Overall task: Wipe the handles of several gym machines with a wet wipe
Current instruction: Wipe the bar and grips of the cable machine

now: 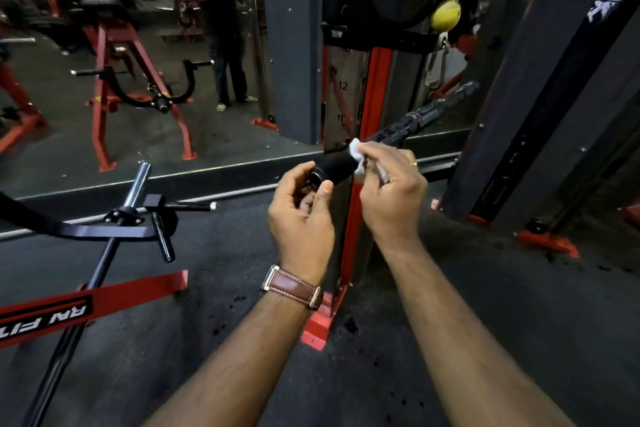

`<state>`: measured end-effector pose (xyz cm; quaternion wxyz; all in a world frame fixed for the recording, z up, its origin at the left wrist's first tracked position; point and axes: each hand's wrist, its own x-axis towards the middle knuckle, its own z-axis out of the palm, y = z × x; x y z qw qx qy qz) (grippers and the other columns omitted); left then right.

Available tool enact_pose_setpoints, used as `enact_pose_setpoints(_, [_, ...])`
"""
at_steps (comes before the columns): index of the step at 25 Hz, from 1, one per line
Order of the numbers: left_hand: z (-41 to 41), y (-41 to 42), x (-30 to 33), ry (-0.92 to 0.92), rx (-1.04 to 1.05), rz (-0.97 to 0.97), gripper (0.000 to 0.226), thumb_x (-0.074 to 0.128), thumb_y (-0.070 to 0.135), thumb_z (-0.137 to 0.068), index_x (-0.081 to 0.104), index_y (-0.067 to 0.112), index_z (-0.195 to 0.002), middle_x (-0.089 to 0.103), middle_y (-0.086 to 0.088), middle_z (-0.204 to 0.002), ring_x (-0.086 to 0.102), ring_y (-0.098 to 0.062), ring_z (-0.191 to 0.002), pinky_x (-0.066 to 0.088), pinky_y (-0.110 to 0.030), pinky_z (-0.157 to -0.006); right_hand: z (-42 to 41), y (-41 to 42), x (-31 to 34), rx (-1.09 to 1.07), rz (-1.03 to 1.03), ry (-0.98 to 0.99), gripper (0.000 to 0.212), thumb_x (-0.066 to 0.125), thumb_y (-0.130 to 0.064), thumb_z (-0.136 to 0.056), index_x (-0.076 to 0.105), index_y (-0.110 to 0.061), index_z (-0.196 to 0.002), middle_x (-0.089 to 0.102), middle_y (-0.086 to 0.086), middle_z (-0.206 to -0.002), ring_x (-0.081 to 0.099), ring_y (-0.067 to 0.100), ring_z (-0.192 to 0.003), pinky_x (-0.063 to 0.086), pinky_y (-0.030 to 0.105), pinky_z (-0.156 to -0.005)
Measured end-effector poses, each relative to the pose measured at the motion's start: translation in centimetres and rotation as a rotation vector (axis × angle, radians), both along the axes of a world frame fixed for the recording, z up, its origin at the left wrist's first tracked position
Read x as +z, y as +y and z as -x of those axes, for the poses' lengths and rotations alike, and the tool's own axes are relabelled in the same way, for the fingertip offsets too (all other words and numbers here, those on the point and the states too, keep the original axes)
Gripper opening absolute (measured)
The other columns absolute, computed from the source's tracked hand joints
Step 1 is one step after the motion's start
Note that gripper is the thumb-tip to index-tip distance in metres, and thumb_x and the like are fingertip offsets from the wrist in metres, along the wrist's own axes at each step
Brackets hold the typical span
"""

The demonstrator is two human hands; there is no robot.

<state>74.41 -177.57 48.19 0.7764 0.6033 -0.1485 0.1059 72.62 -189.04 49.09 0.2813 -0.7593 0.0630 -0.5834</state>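
The single head-worn camera looks forward and down from close above both forearms, facing a wall mirror (145, 55) and the gym's dark floor (242, 340).

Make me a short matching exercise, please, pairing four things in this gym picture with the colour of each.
Things:
1. wipe held by the right hand
2. handle grip held by the left hand
3. ball on the cable
4. watch strap

Colours:
A. brown
B. white
C. yellow
D. black

Pairs: 1-B, 2-D, 3-C, 4-A
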Motion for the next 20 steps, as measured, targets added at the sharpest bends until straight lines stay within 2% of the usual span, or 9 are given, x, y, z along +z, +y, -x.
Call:
enact_pose_setpoints(4, [-0.6,0.4,-0.3,-0.025,0.042,-0.028,0.031,0.068,-0.002,-0.089,0.066,0.019,-0.112,0.068,-0.004,-0.103,0.065,-0.005,-0.089,0.053,-0.022,-0.08,-0.3,2.2,-0.8,0.253,-0.022,0.068,0.025,0.064,0.009,-0.086,0.074,-0.001,-0.107,0.07,0.008,-0.113,0.064,0.018,-0.11,0.051,0.036,-0.098])
enact_pose_setpoints(8, [-0.8,0.6,-0.2,0.026,0.021,-0.013,0.03,0.067,-0.003,-0.091,0.067,0.018,-0.113,0.069,-0.001,-0.1,0.065,-0.002,-0.085,0.052,-0.019,-0.079,-1.2,0.2,0.3,0.117,-0.073,0.075,0.024,0.065,0.004,-0.085,0.077,-0.007,-0.103,0.074,0.002,-0.106,0.066,0.01,-0.104,0.05,0.035,-0.093])
enact_pose_setpoints(9, [-0.7,0.6,-0.3,0.026,0.012,-0.004,0.031,0.066,-0.005,-0.09,0.067,0.015,-0.114,0.07,-0.002,-0.101,0.066,-0.002,-0.087,0.052,-0.019,-0.08,-1.2,0.9,0.5,0.133,-0.031,0.079,0.023,0.063,0.004,-0.085,0.078,-0.008,-0.098,0.075,0.002,-0.102,0.067,0.011,-0.099,0.051,0.036,-0.09])
enact_pose_setpoints(11, [-0.3,0.5,-0.5,0.01,0.014,0.012,0.031,0.064,-0.009,-0.09,0.067,0.009,-0.115,0.071,-0.005,-0.104,0.068,-0.006,-0.092,0.053,-0.021,-0.083,-1.1,2.7,0.4,0.276,0.21,0.085,0.023,0.057,0.003,-0.084,0.077,-0.006,-0.088,0.076,0.002,-0.096,0.069,0.019,-0.09,0.049,0.038,-0.082])
enact_pose_setpoints(13, [-0.1,0.5,-0.5,0.029,0.042,0.015,0.03,0.063,-0.009,-0.091,0.067,0.009,-0.115,0.07,-0.005,-0.104,0.067,-0.004,-0.091,0.053,-0.02,-0.083,-1.9,0.5,1.0,0.228,0.327,0.138,0.022,0.059,0.002,-0.083,0.077,-0.01,-0.086,0.075,0.001,-0.094,0.067,0.027,-0.083,0.047,0.038,-0.077])
enact_pose_setpoints(15, [0.0,0.6,-0.5,0.049,0.063,0.017,0.03,0.063,-0.006,-0.092,0.067,0.013,-0.115,0.069,-0.007,-0.106,0.064,-0.001,-0.088,0.051,-0.016,-0.081,-2.4,-2.5,1.9,0.025,0.155,0.206,0.023,0.061,0.001,-0.08,0.077,-0.014,-0.087,0.075,-0.001,-0.091,0.065,0.027,-0.082,0.048,0.036,-0.078])
enact_pose_setpoints(16, [0.1,0.7,-0.4,0.047,0.072,0.013,0.029,0.063,-0.004,-0.092,0.067,0.013,-0.116,0.069,-0.009,-0.109,0.064,-0.003,-0.09,0.051,-0.017,-0.083,-2.4,-2.7,2.0,0.038,0.061,0.233,0.024,0.061,0.0,-0.079,0.077,-0.014,-0.088,0.075,-0.002,-0.09,0.065,0.025,-0.084,0.049,0.033,-0.079])
enact_pose_setpoints(18, [0.0,0.9,-0.3,0.005,0.096,0.0,0.029,0.063,0.003,-0.09,0.066,0.012,-0.117,0.068,-0.012,-0.114,0.065,-0.01,-0.099,0.051,-0.02,-0.087,-1.9,-0.4,1.8,0.26,0.112,0.228,0.023,0.062,0.001,-0.08,0.078,-0.011,-0.09,0.075,-0.001,-0.092,0.067,0.021,-0.087,0.05,0.027,-0.08])
enact_pose_setpoints(20, [-0.2,0.9,-0.3,-0.002,0.108,0.015,0.029,0.062,0.004,-0.089,0.066,0.014,-0.116,0.067,-0.013,-0.116,0.065,-0.011,-0.102,0.051,-0.02,-0.087,-1.8,0.7,1.3,0.337,0.204,0.183,0.02,0.062,-0.002,-0.083,0.078,-0.008,-0.093,0.076,0.002,-0.095,0.068,0.02,-0.088,0.051,0.028,-0.081])
